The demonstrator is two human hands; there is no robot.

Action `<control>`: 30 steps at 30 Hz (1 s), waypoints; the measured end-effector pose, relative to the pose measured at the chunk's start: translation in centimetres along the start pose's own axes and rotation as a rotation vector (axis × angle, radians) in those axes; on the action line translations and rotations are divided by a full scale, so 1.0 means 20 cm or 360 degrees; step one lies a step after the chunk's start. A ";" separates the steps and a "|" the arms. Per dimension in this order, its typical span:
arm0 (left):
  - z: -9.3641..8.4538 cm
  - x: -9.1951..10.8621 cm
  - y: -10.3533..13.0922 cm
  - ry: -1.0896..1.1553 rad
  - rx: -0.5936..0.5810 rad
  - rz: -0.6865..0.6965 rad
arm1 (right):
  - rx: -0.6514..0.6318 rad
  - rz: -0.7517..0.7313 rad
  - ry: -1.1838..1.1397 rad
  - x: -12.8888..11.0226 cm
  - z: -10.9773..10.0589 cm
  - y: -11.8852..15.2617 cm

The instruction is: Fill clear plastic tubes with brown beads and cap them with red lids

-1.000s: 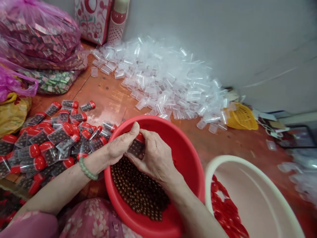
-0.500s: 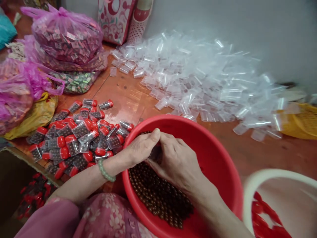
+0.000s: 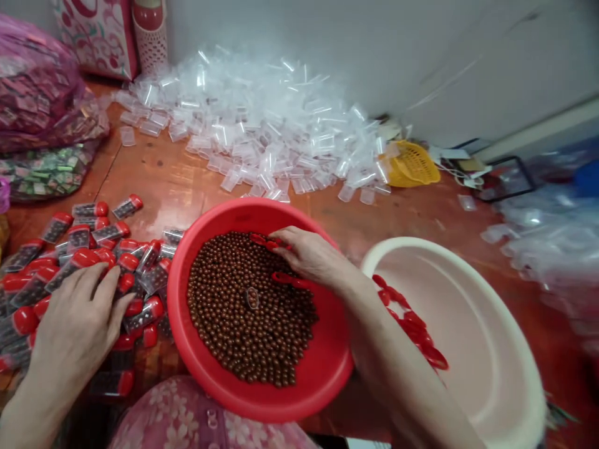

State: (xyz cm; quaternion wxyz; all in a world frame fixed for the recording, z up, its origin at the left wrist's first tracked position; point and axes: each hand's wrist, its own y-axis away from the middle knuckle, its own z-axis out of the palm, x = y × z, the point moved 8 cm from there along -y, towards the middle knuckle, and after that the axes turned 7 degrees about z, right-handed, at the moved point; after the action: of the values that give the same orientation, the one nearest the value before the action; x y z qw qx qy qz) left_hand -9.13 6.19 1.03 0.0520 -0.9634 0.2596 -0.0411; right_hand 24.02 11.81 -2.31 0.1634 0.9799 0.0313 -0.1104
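My left hand (image 3: 82, 312) rests on the pile of small clear boxes with red caps (image 3: 70, 268), its fingers spread and curving down over them. Dark beads fill those boxes. Inside the red basin (image 3: 262, 408), my right hand (image 3: 304, 252) has its fingertips closed on a red cap (image 3: 266, 242) at the far side. Another red cap (image 3: 290, 280) lies just below that hand. Loose shiny brown balls (image 3: 243, 337) cover much of the basin's floor. Among them stands a small clear box (image 3: 253, 298), its open end facing up.
Behind the basin spreads a heap of empty clear boxes (image 3: 262, 137). To the right stands a cream tub (image 3: 468, 274) with red caps (image 3: 416, 330) inside. A yellow basket (image 3: 412, 165) sits beyond it. Pink bags of small packets (image 3: 37, 87) are at the left.
My hands have parted: the left went from above the basin to the capped boxes, the right to red caps in the basin. The view has swung right.
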 end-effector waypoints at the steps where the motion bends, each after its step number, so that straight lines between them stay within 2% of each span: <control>1: 0.00 0.01 -0.01 0.0034 0.0019 0.0026 | -0.0036 0.0043 0.0088 0.00 0.02 -0.02; 3: -0.04 0.07 -0.07 0.0127 0.0122 0.0077 | -0.0090 0.0101 0.0235 -0.02 0.06 -0.07; 6: -0.13 0.21 -0.19 0.0376 0.0331 0.0219 | -0.0118 0.0129 0.0353 -0.05 0.10 -0.14; 8: -0.15 0.32 -0.30 0.0594 0.0323 0.0332 | -0.0132 0.0130 0.0385 -0.07 0.12 -0.18; 9: -0.13 0.38 -0.36 0.0701 0.0233 0.0400 | -0.0143 0.0128 0.0396 -0.07 0.13 -0.18; 11: -0.05 0.53 -0.45 0.0768 -0.0110 0.0601 | -0.0156 0.0125 0.0406 -0.07 0.13 -0.16; 13: 0.04 0.64 -0.50 0.0669 -0.0438 0.0810 | -0.0163 0.0086 0.0409 -0.07 0.10 -0.10; 15: 0.12 0.70 -0.51 0.0561 -0.0647 0.0920 | -0.0242 -0.0069 0.0341 -0.11 0.09 0.00; 19: 0.21 0.75 -0.49 0.0539 -0.0841 0.0995 | -0.0523 -0.0503 -0.0148 -0.27 0.14 0.22; 21: 0.24 0.76 -0.48 0.0585 -0.0913 0.0974 | -0.0505 -0.0546 -0.0248 -0.31 0.19 0.27; 24: 0.28 0.76 -0.48 0.0686 -0.0993 0.0864 | -0.0414 -0.0514 -0.0239 -0.31 0.24 0.26; 27: 0.29 0.75 -0.50 0.0949 -0.0980 0.0729 | -0.0293 -0.0551 -0.0312 -0.34 0.18 0.27; 30: 0.25 0.75 -0.52 0.1449 -0.0938 0.0694 | -0.0159 -0.0704 -0.0549 -0.42 0.03 0.35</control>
State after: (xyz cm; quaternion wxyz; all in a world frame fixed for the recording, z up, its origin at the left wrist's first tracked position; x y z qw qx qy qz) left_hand 9.50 7.98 -1.86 -0.3278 -0.7469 0.4486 -0.3654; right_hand 16.36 4.81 1.19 0.1864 0.9066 0.2215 -0.3069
